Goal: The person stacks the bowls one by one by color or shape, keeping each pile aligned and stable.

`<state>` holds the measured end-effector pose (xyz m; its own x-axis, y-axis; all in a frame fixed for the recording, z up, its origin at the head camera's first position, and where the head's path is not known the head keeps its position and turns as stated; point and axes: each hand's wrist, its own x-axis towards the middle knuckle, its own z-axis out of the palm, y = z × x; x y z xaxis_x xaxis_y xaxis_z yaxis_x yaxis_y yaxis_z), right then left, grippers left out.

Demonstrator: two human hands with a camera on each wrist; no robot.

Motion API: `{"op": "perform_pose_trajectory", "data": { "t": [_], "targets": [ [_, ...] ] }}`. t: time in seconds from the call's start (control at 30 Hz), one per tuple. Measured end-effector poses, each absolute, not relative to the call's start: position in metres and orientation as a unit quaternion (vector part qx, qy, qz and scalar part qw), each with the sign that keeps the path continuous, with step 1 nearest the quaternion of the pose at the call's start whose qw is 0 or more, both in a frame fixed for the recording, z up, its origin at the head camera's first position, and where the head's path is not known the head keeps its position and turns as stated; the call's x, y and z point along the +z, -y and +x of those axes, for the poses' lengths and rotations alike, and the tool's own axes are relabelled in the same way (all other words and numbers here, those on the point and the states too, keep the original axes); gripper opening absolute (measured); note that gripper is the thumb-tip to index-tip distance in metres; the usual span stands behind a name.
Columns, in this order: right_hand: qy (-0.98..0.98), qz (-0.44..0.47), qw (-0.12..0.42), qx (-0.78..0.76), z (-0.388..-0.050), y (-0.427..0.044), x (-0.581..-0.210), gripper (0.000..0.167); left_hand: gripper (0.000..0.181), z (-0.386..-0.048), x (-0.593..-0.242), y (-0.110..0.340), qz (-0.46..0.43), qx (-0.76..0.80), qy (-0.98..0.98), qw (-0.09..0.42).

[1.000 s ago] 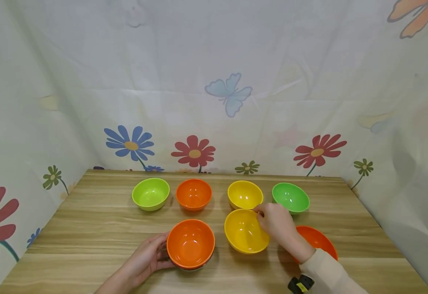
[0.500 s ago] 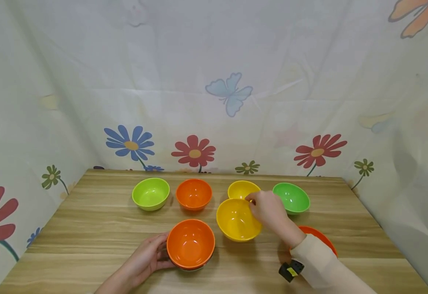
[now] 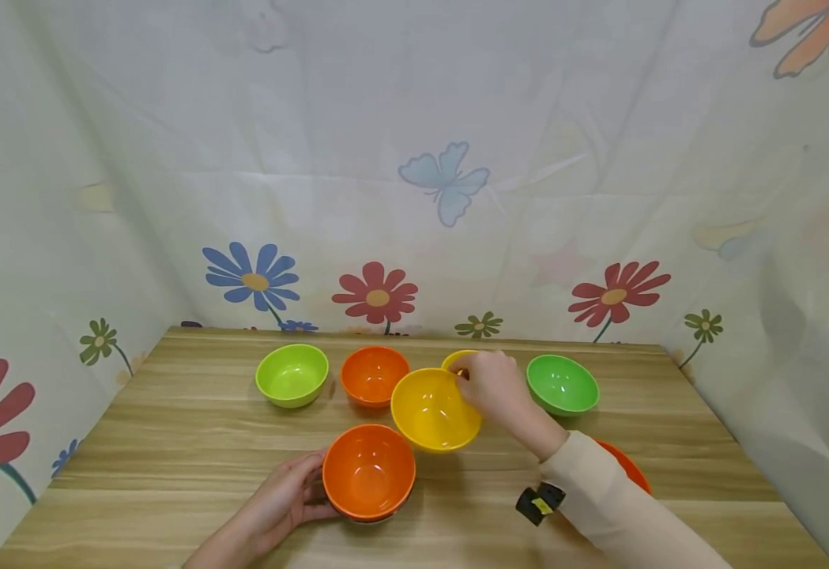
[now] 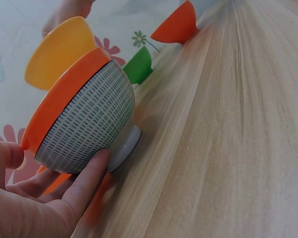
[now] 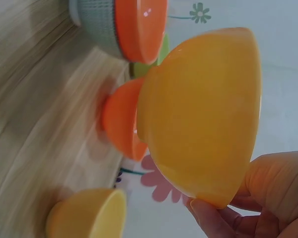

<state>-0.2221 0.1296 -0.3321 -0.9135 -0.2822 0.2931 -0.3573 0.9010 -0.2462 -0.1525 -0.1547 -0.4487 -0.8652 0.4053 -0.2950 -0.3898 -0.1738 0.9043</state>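
My left hand [image 3: 288, 499] holds the side of an orange bowl [image 3: 369, 472] nested in a white bowl with green dashes [image 4: 92, 119]. In the left wrist view the thumb is at the orange rim and the fingers spread along the patterned side; the foot of that bowl is on the table. A yellow bowl [image 3: 434, 415] hangs in the air, its rim pinched by the thumb and fingers of my right hand [image 3: 501, 395]. It is just behind and right of the orange bowl, and the right wrist view shows its underside [image 5: 203, 114] apart from the table.
Along the back of the wooden table [image 3: 137, 474] stand a lime bowl [image 3: 292, 377], an orange bowl [image 3: 374, 377], another yellow bowl [image 3: 457, 360], mostly covered, and a green bowl [image 3: 563, 385]. One more orange bowl [image 3: 626, 466] lies partly under the right sleeve.
The right hand has carried the yellow bowl left and away from me, up toward the back orange bowl. My left hand and the nested bowls have stayed put.
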Motion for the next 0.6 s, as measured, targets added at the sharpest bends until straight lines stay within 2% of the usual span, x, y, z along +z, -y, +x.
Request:
{"op": "perform_pose_trajectory", "data": {
  "t": [0.23, 0.6],
  "targets": [
    [0.964, 0.186, 0.106, 0.157, -0.221, -0.111, -0.325, 0.014, 0.057, -0.153, -0.448, 0.154, 0.006, 0.764, -0.591, 0.258],
    [0.954, 0.226, 0.106, 0.167, -0.217, -0.090, -0.328, 0.011, 0.054, -0.152, -0.449, 0.156, 0.013, 0.766, -0.589, 0.258]
  ]
}}
